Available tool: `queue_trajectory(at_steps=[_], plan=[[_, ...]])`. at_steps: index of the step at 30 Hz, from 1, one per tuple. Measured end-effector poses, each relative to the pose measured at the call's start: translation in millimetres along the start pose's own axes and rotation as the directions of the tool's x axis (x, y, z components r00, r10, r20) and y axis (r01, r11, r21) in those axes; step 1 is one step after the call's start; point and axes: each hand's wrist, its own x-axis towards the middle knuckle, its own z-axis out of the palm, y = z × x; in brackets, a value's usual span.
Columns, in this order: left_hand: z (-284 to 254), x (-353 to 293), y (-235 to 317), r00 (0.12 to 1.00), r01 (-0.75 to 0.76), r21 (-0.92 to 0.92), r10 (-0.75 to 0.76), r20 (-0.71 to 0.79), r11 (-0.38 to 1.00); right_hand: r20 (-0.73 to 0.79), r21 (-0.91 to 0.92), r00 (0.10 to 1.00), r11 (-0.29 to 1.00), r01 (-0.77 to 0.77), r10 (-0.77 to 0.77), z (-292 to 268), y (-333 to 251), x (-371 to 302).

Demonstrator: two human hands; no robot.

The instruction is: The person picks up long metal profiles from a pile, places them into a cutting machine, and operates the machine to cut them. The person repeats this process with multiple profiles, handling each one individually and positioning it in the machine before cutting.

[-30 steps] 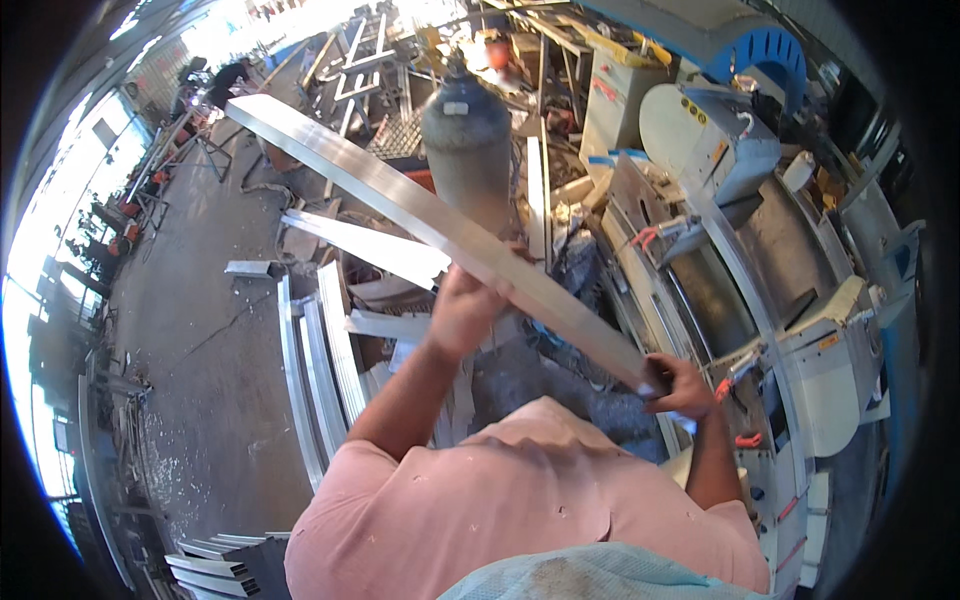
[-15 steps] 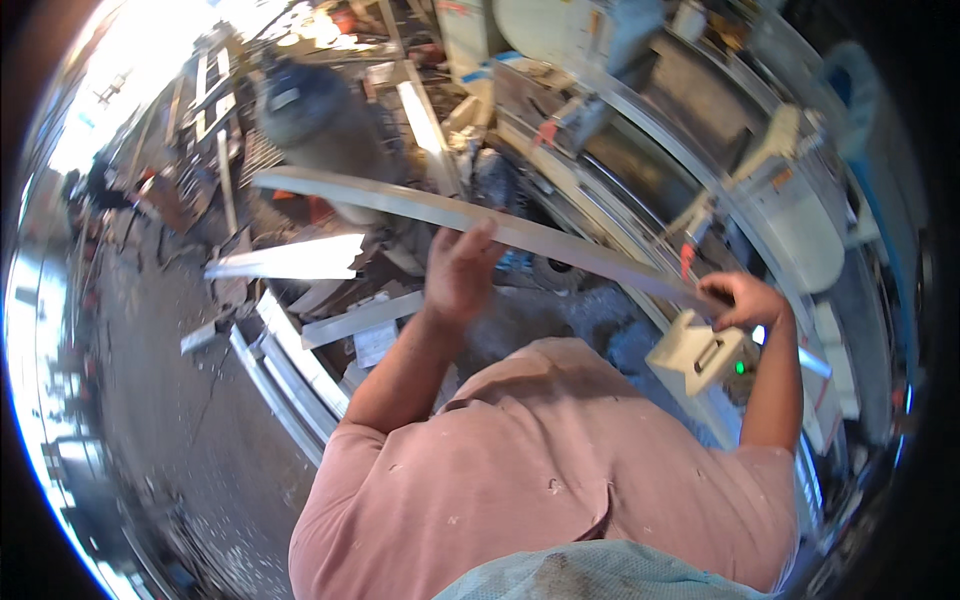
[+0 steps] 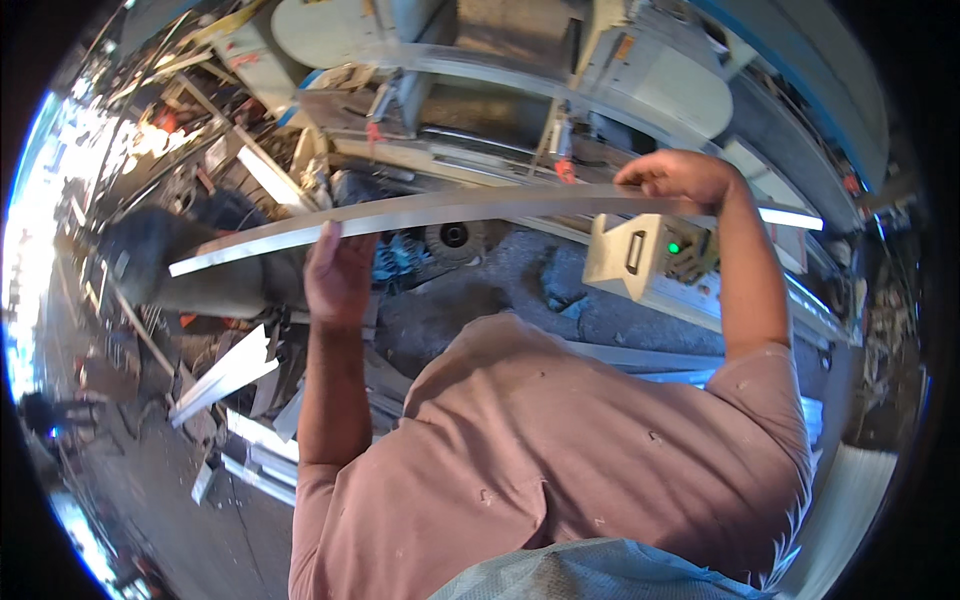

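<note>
We hold a long metal bar (image 3: 450, 208) raised in both hands, along the near edge of the machine (image 3: 490, 108)

Our left hand (image 3: 338, 283) is part-curled, thumb against the bar's near side; its other fingers are mostly hidden, so we cannot tell how firmly they grip. Our right hand (image 3: 682, 178) arches over the bar close to its right end, fingers half bent onto the top. The bar's left end crosses in front of a dark gas cylinder (image 3: 240, 288). Below its right part we see a cream box (image 3: 610, 258) with a green light (image 3: 673, 248), near the machine's near edge, and metal offcuts (image 3: 226, 376) lie toward the left
</note>
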Motion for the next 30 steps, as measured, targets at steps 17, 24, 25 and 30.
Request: queue_trajectory(at_steps=[17, 24, 25, 30], plan=[[-53, 55, -40, 0.997, 0.072, -0.011, -0.071, 0.041, 0.997, -0.064, 0.164, 0.994, 0.984, -0.076, 0.088, 14, 13, -14], [-78, 61, -14, 0.998, -0.012, -0.085, 0.006, -0.069, 0.996, -0.047, 0.308, 0.982, 0.938, -0.162, 0.185, 22, 13, -36], [-80, 61, -11, 0.996, -0.031, -0.104, 0.022, -0.085, 0.994, -0.058, 0.316, 0.975, 0.930, -0.188, 0.217, 24, 14, -38], [-92, 65, 8, 0.960, -0.040, -0.178, -0.012, -0.280, 0.983, -0.064, 0.363, 0.966, 0.908, -0.210, 0.249, 29, 8, -45]])
